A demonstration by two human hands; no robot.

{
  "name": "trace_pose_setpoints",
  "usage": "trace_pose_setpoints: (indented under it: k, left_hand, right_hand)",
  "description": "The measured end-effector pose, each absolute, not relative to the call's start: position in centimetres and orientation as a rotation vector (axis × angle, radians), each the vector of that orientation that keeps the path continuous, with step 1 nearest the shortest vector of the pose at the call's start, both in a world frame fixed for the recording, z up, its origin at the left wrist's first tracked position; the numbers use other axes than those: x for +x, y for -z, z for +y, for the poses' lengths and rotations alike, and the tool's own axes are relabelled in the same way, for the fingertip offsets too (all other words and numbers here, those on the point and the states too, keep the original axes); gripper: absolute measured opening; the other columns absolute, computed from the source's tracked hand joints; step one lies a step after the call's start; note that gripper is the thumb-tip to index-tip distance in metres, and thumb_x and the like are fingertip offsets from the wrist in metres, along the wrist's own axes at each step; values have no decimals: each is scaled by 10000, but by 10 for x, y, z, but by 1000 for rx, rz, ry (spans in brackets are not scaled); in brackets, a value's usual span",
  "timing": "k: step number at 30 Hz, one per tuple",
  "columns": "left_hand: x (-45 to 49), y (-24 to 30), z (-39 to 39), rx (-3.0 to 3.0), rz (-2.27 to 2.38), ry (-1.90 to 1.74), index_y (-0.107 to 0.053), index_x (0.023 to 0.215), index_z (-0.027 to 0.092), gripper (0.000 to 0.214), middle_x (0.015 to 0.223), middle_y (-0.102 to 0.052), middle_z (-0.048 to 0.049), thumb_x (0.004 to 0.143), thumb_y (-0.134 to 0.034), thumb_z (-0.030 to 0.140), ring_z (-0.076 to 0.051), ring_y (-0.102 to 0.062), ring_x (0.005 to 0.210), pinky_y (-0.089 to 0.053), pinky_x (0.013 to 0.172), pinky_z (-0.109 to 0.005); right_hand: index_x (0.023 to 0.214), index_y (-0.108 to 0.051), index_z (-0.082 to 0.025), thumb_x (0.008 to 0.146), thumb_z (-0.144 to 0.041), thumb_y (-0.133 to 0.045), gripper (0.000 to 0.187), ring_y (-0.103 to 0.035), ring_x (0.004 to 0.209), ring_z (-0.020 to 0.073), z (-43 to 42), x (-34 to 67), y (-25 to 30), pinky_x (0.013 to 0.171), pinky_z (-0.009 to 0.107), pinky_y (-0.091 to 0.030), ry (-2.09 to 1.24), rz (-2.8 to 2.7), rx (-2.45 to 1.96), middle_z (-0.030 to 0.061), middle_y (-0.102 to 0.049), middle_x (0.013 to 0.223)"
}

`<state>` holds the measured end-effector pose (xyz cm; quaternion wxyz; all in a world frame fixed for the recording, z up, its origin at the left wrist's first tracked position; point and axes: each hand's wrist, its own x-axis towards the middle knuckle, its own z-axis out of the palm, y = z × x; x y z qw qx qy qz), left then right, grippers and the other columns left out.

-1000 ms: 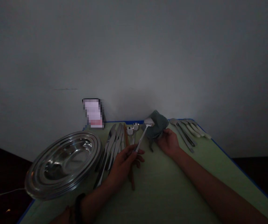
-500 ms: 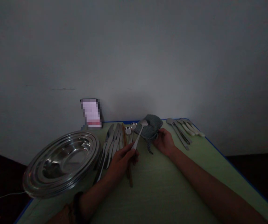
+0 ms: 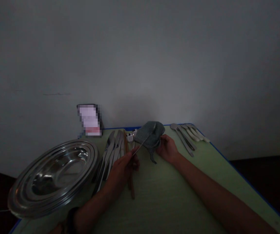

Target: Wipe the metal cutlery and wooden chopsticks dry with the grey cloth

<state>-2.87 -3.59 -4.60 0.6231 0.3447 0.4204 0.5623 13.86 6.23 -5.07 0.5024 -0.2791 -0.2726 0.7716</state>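
Observation:
My left hand (image 3: 123, 167) is closed round the handle of a metal spoon (image 3: 143, 142), now seen nearly edge-on and slanting up to the right. The spoon's head lies against a grey checked cloth (image 3: 147, 132). Gripping that cloth from its right side is my right hand (image 3: 168, 149), its fingertips partly hidden behind the fabric. One corner of the cloth hangs down over the table. Just left of my left hand lie several table knives (image 3: 109, 151) and wooden chopsticks (image 3: 132, 190), with small spoons (image 3: 130, 137) beyond it.
Stacked shiny metal basins (image 3: 54, 175) stand at the left of the green table (image 3: 169, 201). A phone (image 3: 90, 119) leans on the wall behind. To the right lie metal spoons (image 3: 182, 138) and several white-handled utensils (image 3: 195, 134). Blue edging runs round the table.
The spoon has turned in my left hand from showing its face to nearly edge-on. My right hand still holds the cloth at its head. The whole view has shifted slightly.

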Motion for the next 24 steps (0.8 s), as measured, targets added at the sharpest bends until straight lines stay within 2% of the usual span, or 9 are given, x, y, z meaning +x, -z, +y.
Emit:
trace_pose_setpoints:
  k: [6, 10, 13, 16, 19, 24]
  left_hand:
    - [-33, 46, -39, 1050, 1163, -1165, -628, 1105, 183, 365, 751, -620, -18, 774, -604, 334, -124, -551, 700, -445, 666, -255]
    - [-31, 39, -41, 1142, 1208, -1117, -666, 955, 155, 256, 698, -644, -12, 775, -606, 327, -123, -575, 661, -472, 679, -262]
    - [-27, 35, -42, 1044, 1189, -1112, -638, 896, 121, 259, 795, -688, -56, 739, -644, 328, -147, -627, 688, -503, 672, -272]
    - [-24, 34, -43, 909, 1153, -1153, -568, 926, 118, 321, 898, -697, -101, 712, -672, 333, -177, -658, 714, -521, 610, -273]
    - [-24, 36, -42, 854, 1115, -1203, -500, 958, 135, 335, 932, -695, -106, 728, -662, 317, -173, -666, 685, -527, 571, -267]
    - [-25, 37, -41, 839, 1110, -1212, -475, 1089, 116, 359, 1054, -664, -132, 791, -605, 269, -142, -665, 695, -540, 589, -244]
  right_hand:
    - [732, -569, -205, 679, -222, -389, 189, -646, 695, 211, 63, 140, 52, 678, 369, -514, -1888, -664, -670, 27, -674, 639]
    - [726, -571, -200, 683, -215, -395, 181, -644, 695, 203, 63, 140, 51, 688, 359, -514, -1873, -629, -636, 23, -675, 643]
    - [743, -578, -201, 680, -185, -409, 181, -641, 700, 183, 64, 141, 50, 715, 334, -516, -1848, -585, -587, 5, -678, 650]
    - [763, -587, -205, 658, -150, -405, 217, -643, 715, 171, 65, 140, 47, 748, 319, -514, -1837, -486, -552, -3, -690, 673]
    - [739, -595, -207, 666, -153, -393, 222, -650, 742, 180, 64, 141, 44, 783, 343, -509, -1836, -371, -540, 2, -695, 658]
    - [753, -627, -220, 745, -253, -401, 229, -649, 855, 193, 65, 146, 49, 850, 389, -479, -1822, -387, -511, 9, -711, 722]
